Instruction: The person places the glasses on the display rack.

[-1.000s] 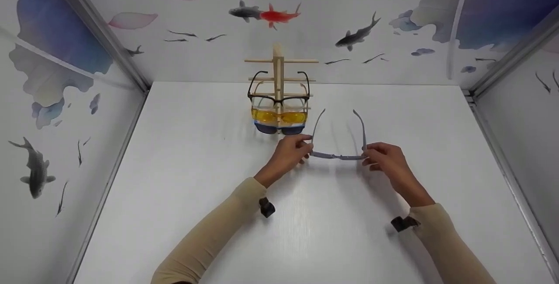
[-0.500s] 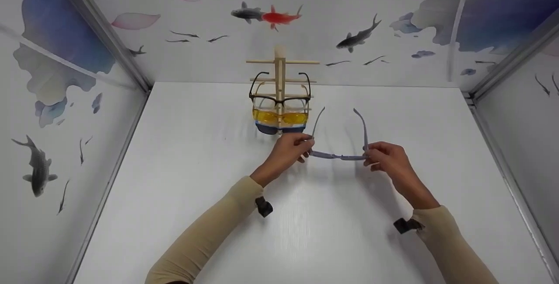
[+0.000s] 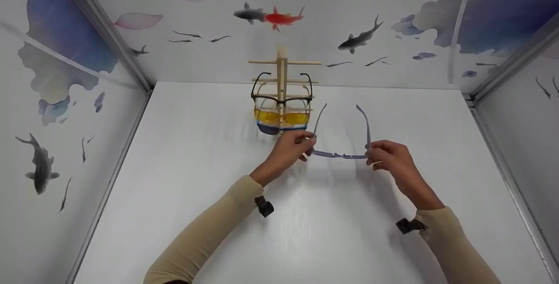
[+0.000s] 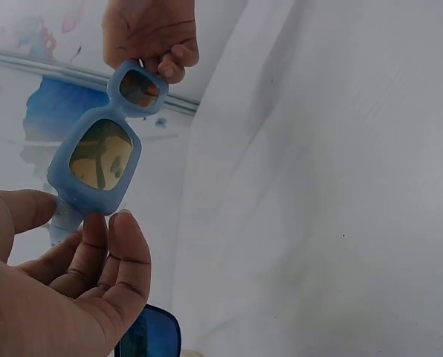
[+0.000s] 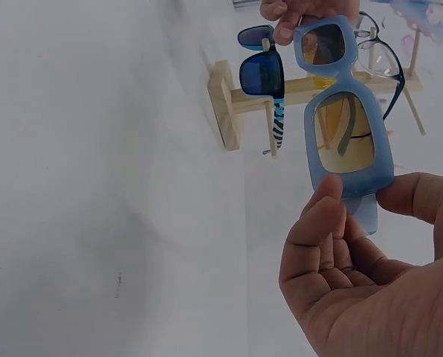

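Observation:
Between my two hands is a pair of light blue sunglasses [image 3: 327, 154] with a thick frame and brownish lenses. Their arms are unfolded and point toward the back wall in the head view. My left hand [image 3: 290, 146] pinches the left end of the frame by the hinge, thumb against fingers. At the opposite end, my right hand [image 3: 395, 157] pinches the other hinge corner. Both wrist views show the lens side of the sunglasses [image 5: 348, 134]. Close behind my left hand, a wooden glasses stand [image 3: 282, 72] holds other eyewear.
On the stand hang black-rimmed glasses [image 3: 282, 102], yellow-lensed glasses [image 3: 266, 116] and dark blue sunglasses [image 3: 267, 130], the last partly behind my left hand. The stand's top rung [image 3: 305, 62] carries nothing. A white table [image 3: 209, 188] lies beneath, with printed walls on three sides.
The tips of the light blue sunglasses' arms have moved slightly toward the back wall. Both hands keep their pinch and have barely moved. The head view has shifted a little.

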The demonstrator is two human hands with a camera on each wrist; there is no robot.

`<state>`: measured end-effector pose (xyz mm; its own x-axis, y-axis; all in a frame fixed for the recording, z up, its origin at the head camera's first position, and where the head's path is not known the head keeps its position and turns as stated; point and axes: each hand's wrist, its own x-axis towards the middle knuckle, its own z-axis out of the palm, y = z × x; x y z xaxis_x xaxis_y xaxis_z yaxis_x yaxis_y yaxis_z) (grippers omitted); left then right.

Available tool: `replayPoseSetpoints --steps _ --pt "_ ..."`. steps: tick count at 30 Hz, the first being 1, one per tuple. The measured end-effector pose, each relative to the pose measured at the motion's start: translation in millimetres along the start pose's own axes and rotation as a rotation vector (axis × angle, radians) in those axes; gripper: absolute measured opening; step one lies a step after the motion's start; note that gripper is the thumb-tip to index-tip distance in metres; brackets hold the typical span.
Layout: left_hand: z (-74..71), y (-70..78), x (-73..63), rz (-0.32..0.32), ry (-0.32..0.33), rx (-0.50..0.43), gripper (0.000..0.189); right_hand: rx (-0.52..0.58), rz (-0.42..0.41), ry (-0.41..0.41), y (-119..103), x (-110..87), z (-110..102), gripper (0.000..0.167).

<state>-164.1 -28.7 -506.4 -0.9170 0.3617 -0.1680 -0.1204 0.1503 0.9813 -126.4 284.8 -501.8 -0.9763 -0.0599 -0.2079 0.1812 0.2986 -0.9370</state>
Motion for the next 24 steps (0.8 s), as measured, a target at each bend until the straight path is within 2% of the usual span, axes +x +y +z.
replayPoseSetpoints --steps 15,24 --pt "-1.9 19.0 -8.4 0.058 0.026 0.006 0.025 0.039 -0.039 0.018 -16 -3.4 -3 0.034" --pt "-3.0 21.0 -13.0 0.053 0.03 0.007 0.025 0.036 -0.056 0.017 -19 -5.0 -3 0.034"
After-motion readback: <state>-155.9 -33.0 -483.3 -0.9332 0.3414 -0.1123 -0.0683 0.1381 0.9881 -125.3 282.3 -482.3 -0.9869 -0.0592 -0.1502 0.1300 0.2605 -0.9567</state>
